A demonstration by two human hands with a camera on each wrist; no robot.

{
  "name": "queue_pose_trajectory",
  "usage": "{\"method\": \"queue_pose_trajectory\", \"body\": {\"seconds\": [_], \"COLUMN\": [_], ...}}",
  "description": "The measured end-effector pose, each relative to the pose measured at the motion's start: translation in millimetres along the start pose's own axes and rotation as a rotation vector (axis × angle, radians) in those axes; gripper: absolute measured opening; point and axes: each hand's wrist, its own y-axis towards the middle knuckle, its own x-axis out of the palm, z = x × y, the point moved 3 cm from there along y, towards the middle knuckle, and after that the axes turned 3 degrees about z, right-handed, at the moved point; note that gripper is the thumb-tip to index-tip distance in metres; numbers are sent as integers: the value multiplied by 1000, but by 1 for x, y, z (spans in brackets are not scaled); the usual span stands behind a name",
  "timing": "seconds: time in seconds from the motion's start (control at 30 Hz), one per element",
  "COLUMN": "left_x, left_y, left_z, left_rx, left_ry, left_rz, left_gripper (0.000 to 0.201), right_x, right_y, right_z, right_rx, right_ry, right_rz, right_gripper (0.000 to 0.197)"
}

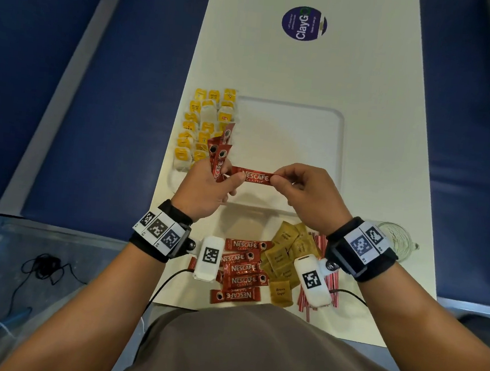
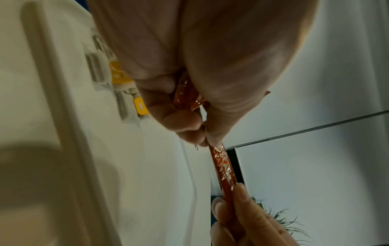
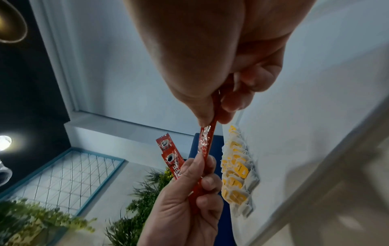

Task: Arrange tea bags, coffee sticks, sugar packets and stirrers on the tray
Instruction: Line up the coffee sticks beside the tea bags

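Coffee stick spans level between both hands above the white tray: right hand pinches one end, left hand pinches the other while gripping a bunch of sticks whose lower ends it hides. Tea bags fill the tray's left side; wrist cameras partly cover loose sticks, sugar packets and stirrers nearer the person

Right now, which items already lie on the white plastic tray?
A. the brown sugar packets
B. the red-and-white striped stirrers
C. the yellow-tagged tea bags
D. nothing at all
C: the yellow-tagged tea bags lie in rows along the left side of the white plastic tray; the sugar and stirrers lie on the table.
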Motion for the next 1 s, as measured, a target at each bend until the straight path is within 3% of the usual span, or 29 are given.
{"method": "queue_pose_trajectory", "body": {"seconds": [0.23, 0.7, 1.0], "left_x": [-1, -20, -39], "left_y": [20, 72, 108], "left_z": [13, 25, 21], "left_rx": [36, 52, 31], "left_ry": [7, 29, 59], "left_rz": [53, 207, 146], "left_gripper": [27, 36, 35], "right_x": [1, 13, 11], "right_y": [19, 80, 121], "right_z": [0, -15, -19], "right_rx": [117, 132, 78], "right_ry": [-4, 69, 32], "right_rz": [44, 116, 140], "right_gripper": [32, 33, 36]}}
